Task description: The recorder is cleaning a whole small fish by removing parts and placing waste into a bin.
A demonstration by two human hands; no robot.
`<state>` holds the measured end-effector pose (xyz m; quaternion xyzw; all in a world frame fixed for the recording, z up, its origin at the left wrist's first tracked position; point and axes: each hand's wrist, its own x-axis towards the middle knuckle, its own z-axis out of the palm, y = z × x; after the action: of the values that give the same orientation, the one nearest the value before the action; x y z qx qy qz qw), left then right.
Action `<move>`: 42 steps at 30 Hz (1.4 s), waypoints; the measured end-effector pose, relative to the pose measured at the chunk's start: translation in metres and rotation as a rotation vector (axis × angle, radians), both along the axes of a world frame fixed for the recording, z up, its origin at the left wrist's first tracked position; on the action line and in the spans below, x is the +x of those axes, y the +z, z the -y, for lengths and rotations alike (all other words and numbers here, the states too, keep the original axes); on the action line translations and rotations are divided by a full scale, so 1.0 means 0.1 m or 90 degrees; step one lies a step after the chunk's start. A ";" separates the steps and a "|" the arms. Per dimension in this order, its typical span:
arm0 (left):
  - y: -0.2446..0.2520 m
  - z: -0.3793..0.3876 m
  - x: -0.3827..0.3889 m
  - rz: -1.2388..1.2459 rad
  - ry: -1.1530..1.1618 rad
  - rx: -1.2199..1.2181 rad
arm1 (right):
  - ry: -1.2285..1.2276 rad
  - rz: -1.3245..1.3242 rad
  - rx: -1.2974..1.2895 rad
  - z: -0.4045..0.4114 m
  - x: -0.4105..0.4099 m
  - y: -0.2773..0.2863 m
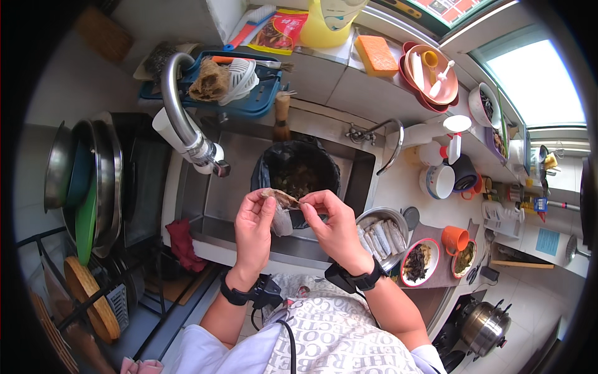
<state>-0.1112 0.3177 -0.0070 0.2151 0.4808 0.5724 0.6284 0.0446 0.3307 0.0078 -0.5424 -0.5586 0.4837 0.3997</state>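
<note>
Over the sink, my left hand [254, 224] pinches one end of a thin brownish piece of food [281, 198], possibly dried fish. My right hand [331, 222] grips its other end between thumb and fingertips. A translucent whitish flap [281, 222] hangs below it; whether this is skin or film I cannot tell. Just beyond my fingers stands a bin lined with a black plastic bag [267, 163], with brown and greenish scraps inside. It sits in the stainless steel sink [224, 168]. Silvery fish-like pieces [383, 238] lie in a metal bowl [400, 219] right of my right hand.
A curved faucet [170, 93] rises at the sink's left, a thinner tap [395, 140] at its right. Two plates of dark food [418, 262] and an orange mug [454, 239] stand on the right counter. A red cloth [183, 245] drapes over the sink's front left edge.
</note>
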 end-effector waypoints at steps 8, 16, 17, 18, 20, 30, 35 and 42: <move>0.02 -0.01 -0.02 0.073 0.022 -0.014 | -0.053 -0.496 -0.329 -0.02 0.04 -0.11; 0.03 0.01 -0.03 0.049 -0.012 -0.002 | -0.042 -0.583 -0.452 -0.08 0.07 -0.08; 0.03 0.01 -0.03 0.028 -0.021 0.002 | -0.027 -0.578 -0.473 -0.09 0.07 -0.07; 0.03 0.02 -0.02 0.007 -0.031 0.006 | -0.028 -0.579 -0.473 -0.10 0.06 -0.08; 0.04 0.04 -0.01 -0.026 -0.040 0.021 | 0.010 -0.464 -0.466 -0.10 0.02 -0.11; 0.06 0.05 0.00 -0.147 -0.062 0.078 | -0.022 -0.318 -0.312 -0.07 -0.09 -0.15; 0.03 0.04 -0.01 -0.084 -0.030 0.062 | -0.054 -0.237 -0.274 -0.02 -0.10 -0.20; -0.12 0.04 -0.04 -0.077 0.049 0.045 | -0.047 -0.193 -0.238 0.05 -0.12 -0.18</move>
<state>-0.1153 0.3141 -0.0192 0.2526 0.5054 0.5986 0.5679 0.0330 0.3262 -0.0102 -0.5485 -0.3727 0.6397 0.3886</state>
